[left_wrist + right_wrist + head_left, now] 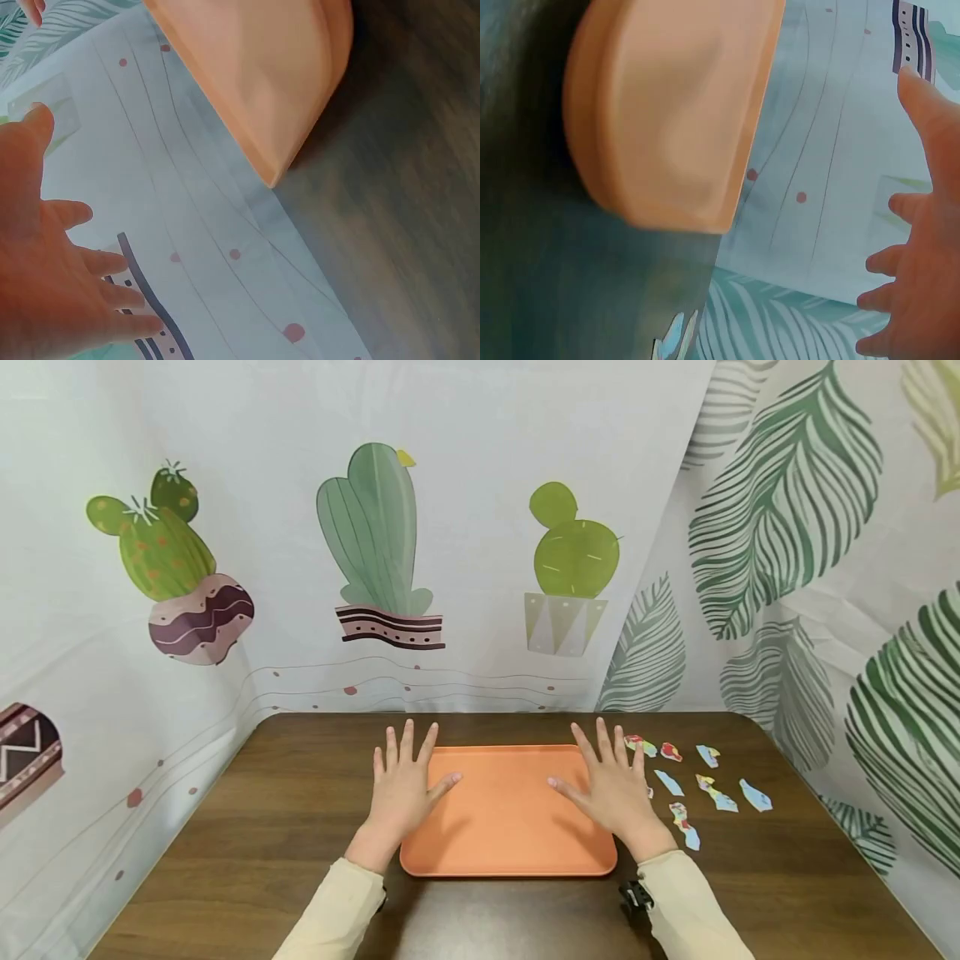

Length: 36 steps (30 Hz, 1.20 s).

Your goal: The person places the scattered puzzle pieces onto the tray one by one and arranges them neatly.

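Note:
An orange tray [510, 814] with rounded corners lies flat on the brown table. My left hand [401, 793] is held over the tray's left edge with its fingers spread and nothing in it. Mirroring it, my right hand [615, 789] spreads its fingers over the right edge, also bare. In the left wrist view the left hand [67, 277] appears apart from the tray [255, 75]. The right wrist view likewise shows a gap between the right hand [922, 255] and the tray [682, 120]. Right of the right hand lie several irregular flat pieces, including a multicoloured piece [716, 795].
A light blue piece [755, 795] lies farthest right on the wooden table [300, 827]; another piece is partly hidden by the right hand. Behind the table hangs a white cloth [480, 527] printed with cacti, and a leaf-patterned cloth [787, 510] covers the right side.

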Each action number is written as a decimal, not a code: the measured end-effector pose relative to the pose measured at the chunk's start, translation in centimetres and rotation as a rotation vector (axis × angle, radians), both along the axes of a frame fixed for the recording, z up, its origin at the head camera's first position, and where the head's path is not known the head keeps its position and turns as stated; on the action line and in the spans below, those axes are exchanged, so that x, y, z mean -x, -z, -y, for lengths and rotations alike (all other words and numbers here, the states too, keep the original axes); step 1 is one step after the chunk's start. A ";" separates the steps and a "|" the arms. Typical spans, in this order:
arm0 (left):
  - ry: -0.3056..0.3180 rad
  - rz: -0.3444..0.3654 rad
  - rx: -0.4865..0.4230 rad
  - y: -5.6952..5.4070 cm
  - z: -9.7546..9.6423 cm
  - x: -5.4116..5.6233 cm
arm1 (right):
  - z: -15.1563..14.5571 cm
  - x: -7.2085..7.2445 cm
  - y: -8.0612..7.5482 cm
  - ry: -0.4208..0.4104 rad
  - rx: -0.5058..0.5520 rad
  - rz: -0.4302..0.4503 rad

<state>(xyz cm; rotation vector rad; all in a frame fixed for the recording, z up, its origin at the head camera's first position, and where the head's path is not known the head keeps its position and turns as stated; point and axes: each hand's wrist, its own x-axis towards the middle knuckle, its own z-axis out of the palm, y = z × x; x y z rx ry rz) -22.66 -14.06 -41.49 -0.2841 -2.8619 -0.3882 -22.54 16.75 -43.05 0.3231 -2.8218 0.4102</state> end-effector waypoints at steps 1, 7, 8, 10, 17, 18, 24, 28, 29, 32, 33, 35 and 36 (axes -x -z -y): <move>0.002 0.000 -0.009 -0.1 0.1 0.0 | -0.1 0.0 -0.1 -0.001 0.002 -0.002; 0.017 0.020 -0.078 -0.4 1.0 0.1 | -1.3 0.0 -1.0 -0.043 0.042 -0.018; 0.020 0.027 -0.084 -0.5 1.2 0.1 | -1.5 0.1 -1.2 -0.050 0.051 -0.018; 0.028 0.034 -0.108 -0.5 1.6 0.1 | -2.0 0.2 -1.5 -0.063 0.066 -0.016; 0.070 0.002 -0.179 -0.4 3.0 0.3 | -4.2 0.8 -1.9 -0.080 0.150 -0.010; 0.073 0.009 -0.189 -0.2 3.2 0.4 | -4.6 0.9 -1.9 -0.087 0.169 -0.006; 0.075 0.112 -0.275 0.1 4.4 0.5 | -6.8 1.2 -1.9 -0.129 0.299 0.096; 0.072 0.153 -0.326 0.1 4.8 0.6 | -8.1 1.3 -1.9 -0.120 0.374 0.160; 0.068 0.163 -0.336 0.1 4.9 0.7 | -8.4 1.4 -1.8 -0.118 0.390 0.171; 0.055 0.191 -0.359 0.2 5.2 0.7 | -9.2 1.6 -1.6 -0.119 0.450 0.222; 0.049 0.203 -0.368 0.2 5.3 0.7 | -9.5 1.6 -1.6 -0.119 0.478 0.248; 0.048 0.226 -0.386 0.3 5.5 0.8 | -10.0 1.7 -1.5 -0.114 0.519 0.298; 0.049 0.237 -0.396 0.4 5.6 0.9 | -10.3 1.7 -1.4 -0.113 0.544 0.324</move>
